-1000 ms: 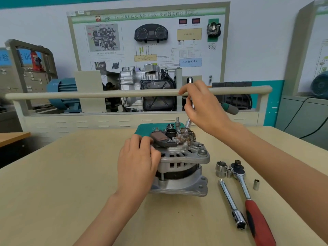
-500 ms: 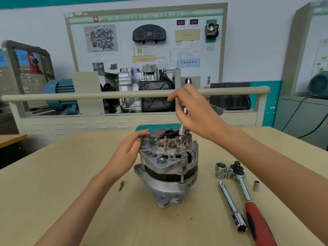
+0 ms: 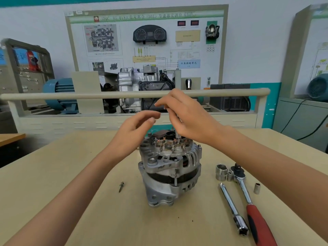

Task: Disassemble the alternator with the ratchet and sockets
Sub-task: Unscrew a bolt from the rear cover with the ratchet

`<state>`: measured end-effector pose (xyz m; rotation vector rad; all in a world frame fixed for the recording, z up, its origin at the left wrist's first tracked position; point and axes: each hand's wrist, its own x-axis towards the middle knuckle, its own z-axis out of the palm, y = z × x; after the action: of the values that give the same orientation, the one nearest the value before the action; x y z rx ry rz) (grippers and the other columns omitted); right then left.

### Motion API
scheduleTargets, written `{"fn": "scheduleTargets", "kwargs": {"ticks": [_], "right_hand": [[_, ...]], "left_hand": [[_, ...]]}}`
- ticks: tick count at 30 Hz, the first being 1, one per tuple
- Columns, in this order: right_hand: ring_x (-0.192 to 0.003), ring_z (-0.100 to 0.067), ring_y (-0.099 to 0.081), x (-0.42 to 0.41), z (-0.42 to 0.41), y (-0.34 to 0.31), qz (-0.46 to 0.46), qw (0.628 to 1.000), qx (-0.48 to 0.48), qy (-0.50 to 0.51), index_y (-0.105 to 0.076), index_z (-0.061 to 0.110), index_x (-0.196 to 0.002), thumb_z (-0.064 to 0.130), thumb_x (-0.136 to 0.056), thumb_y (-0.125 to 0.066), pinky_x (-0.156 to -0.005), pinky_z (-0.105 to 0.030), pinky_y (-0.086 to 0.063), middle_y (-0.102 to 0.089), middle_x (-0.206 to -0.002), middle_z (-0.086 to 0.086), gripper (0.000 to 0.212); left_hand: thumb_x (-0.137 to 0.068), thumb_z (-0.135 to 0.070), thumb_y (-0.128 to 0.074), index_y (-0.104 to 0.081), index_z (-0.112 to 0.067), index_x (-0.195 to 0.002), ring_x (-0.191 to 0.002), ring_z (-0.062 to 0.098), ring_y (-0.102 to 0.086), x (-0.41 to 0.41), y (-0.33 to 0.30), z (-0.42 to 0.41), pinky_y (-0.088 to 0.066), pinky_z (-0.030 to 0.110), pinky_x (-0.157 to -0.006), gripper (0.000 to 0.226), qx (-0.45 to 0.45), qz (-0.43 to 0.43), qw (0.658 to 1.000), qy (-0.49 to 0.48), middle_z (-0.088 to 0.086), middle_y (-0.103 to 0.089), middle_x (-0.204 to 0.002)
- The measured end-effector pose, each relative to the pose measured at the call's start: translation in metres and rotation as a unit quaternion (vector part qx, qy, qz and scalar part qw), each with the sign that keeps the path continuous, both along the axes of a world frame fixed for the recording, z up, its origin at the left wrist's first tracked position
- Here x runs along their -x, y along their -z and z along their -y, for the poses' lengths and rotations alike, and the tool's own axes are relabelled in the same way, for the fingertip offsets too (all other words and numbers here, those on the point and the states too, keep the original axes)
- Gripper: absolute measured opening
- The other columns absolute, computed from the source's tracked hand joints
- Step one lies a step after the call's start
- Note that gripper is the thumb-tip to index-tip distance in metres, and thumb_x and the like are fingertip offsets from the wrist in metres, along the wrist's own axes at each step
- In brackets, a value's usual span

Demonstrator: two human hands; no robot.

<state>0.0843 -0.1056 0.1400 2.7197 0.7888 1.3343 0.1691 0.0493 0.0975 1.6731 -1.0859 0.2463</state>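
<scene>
Cast-aluminium alternator | upright, mid-counter | likely heavy, rigid; hold by finned housing, avoid fragile top terminals | right hand fingers clamped on thin driver shaft | left hand fingers apart, empty | ratchet near right.

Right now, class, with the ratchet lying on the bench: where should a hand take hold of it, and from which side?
Grip the ratchet by its red handle, coming from above on the right. The handle is the thick end pointing toward the person. The head lies against the sockets, and the extension bar crowds its left side.
</scene>
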Motion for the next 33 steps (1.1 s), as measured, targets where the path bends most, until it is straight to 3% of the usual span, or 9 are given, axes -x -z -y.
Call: {"fn": "scheduleTargets", "kwargs": {"ticks": [3,7,11,15,18,22,26,28,33], "right_hand": [[-0.080,-0.028,-0.057,0.000,0.002,0.003,0.011,0.999,-0.025,-0.030,-0.060,-0.006,-0.109,-0.012,-0.084,-0.049,-0.071,-0.033,-0.044,-0.060,-0.091,-0.019,0.028],[-0.076,-0.012,-0.047,0.004,0.003,0.006,0.021,0.996,-0.078,-0.039,-0.059,-0.004,-0.108,-0.011,-0.084,-0.046,-0.068,-0.020,-0.038,-0.057,-0.087,-0.010,0.028],[-0.077,-0.012,-0.045,0.008,-0.002,0.006,0.007,0.997,-0.077,0.005,-0.059,-0.003,-0.108,-0.010,-0.083,-0.046,-0.069,-0.018,-0.033,-0.053,-0.086,-0.002,0.029],[-0.094,-0.023,-0.054,0.013,-0.009,0.000,-0.015,0.994,-0.035,0.101,-0.056,0.006,-0.115,0.001,-0.085,-0.044,-0.077,-0.030,-0.039,-0.061,-0.102,-0.006,0.033],[-0.094,-0.025,-0.053,0.014,-0.023,-0.002,-0.002,0.978,0.022,0.208,-0.051,0.007,-0.114,0.010,-0.085,-0.042,-0.069,-0.030,-0.033,-0.058,-0.103,-0.007,0.031],[-0.087,-0.029,-0.056,0.006,-0.041,0.002,0.023,0.917,0.063,0.393,-0.047,0.005,-0.110,0.015,-0.088,-0.042,-0.066,-0.036,-0.035,-0.057,-0.102,-0.012,0.025],[-0.078,-0.025,-0.045,0.008,-0.040,0.006,0.063,0.944,0.016,0.323,-0.048,0.008,-0.106,0.018,-0.087,-0.040,-0.064,-0.034,-0.028,-0.058,-0.098,-0.009,0.023],[-0.076,-0.021,-0.041,0.012,-0.035,0.006,0.062,0.965,-0.034,0.252,-0.052,0.008,-0.103,0.020,-0.086,-0.041,-0.064,-0.032,-0.027,-0.059,-0.092,-0.006,0.023],[-0.068,-0.017,-0.049,0.011,-0.024,0.006,0.053,0.977,-0.164,0.128,-0.059,0.011,-0.089,0.021,-0.083,-0.043,-0.061,-0.031,-0.036,-0.049,-0.065,0.007,0.020]], "left_hand": [[-0.096,-0.021,-0.050,-0.068,-0.038,-0.094,-0.080,0.002,-0.059,0.023,-0.012,0.009,-0.042,0.006,-0.069,0.026,-0.066,-0.012,0.995,0.067,-0.003,-0.072,-0.095],[-0.093,-0.023,-0.056,-0.072,-0.033,-0.094,-0.089,0.004,-0.066,0.031,-0.008,0.019,-0.048,0.015,-0.081,0.018,-0.133,-0.059,0.984,0.104,-0.009,-0.074,-0.093],[-0.092,-0.028,-0.058,-0.072,-0.037,-0.093,-0.092,0.000,-0.066,0.032,-0.005,0.019,-0.045,0.008,-0.076,0.017,-0.120,-0.074,0.984,0.105,-0.014,-0.074,-0.094],[-0.092,-0.031,-0.057,-0.074,-0.042,-0.084,-0.081,0.009,-0.065,0.033,-0.003,0.017,-0.047,0.018,-0.074,0.021,-0.121,-0.087,0.984,0.094,-0.005,-0.075,-0.089],[-0.091,-0.027,-0.060,-0.075,-0.035,-0.075,-0.066,0.009,-0.060,0.033,-0.001,0.018,-0.044,0.019,-0.066,0.023,-0.101,-0.096,0.987,0.076,0.006,-0.074,-0.078],[-0.090,-0.012,-0.060,-0.068,-0.036,-0.050,-0.037,-0.005,-0.045,0.035,0.004,0.021,-0.032,0.006,-0.043,0.048,-0.086,-0.086,0.991,0.052,-0.015,-0.057,-0.044],[-0.088,-0.007,-0.058,-0.065,-0.032,-0.046,-0.041,-0.005,-0.048,0.034,0.007,0.020,-0.035,0.008,-0.046,0.050,-0.073,-0.080,0.993,0.042,-0.016,-0.057,-0.045],[-0.089,-0.010,-0.058,-0.067,-0.027,-0.055,-0.049,-0.006,-0.056,0.036,0.006,0.020,-0.039,0.007,-0.049,0.039,-0.065,-0.092,0.992,0.060,-0.013,-0.065,-0.054],[-0.094,-0.020,-0.053,-0.074,-0.037,-0.070,-0.071,0.000,-0.067,0.037,0.007,0.023,-0.047,0.010,-0.063,0.036,-0.065,-0.087,0.989,0.097,-0.009,-0.074,-0.076]]}}
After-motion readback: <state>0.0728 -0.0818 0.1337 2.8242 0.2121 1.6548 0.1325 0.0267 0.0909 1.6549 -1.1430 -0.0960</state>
